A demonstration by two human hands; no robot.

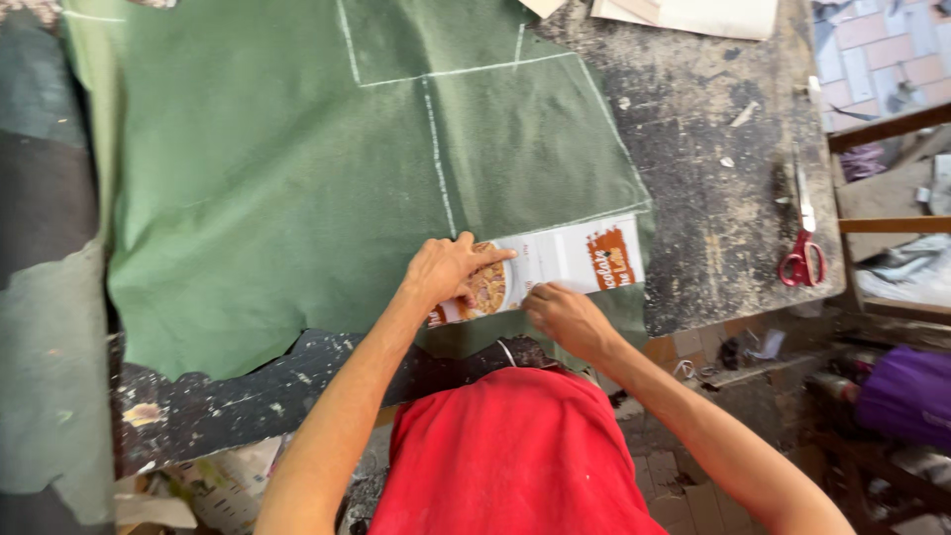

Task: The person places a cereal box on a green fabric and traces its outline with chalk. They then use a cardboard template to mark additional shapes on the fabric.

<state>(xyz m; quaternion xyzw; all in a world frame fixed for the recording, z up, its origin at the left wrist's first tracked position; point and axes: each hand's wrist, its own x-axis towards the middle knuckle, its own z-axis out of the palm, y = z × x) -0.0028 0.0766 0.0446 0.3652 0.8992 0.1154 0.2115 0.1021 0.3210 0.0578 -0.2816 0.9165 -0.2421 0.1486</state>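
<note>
Both hands press the card strip (555, 269) flat on the green fabric (277, 178): left hand (446, 269) with fingers spread on its near-left end, right hand (563, 315) with fingers curled at its near edge; its long axis runs toward the tabletop's (713, 198) right edge.

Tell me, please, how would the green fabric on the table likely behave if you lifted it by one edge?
The green fabric would probably flop and drape: it lies flat and its near edge sags over the table. It looks fairly thick, like felt, so likely no crumpling. The left hand presses a printed card strip onto it, suggesting it shifts easily.
</note>
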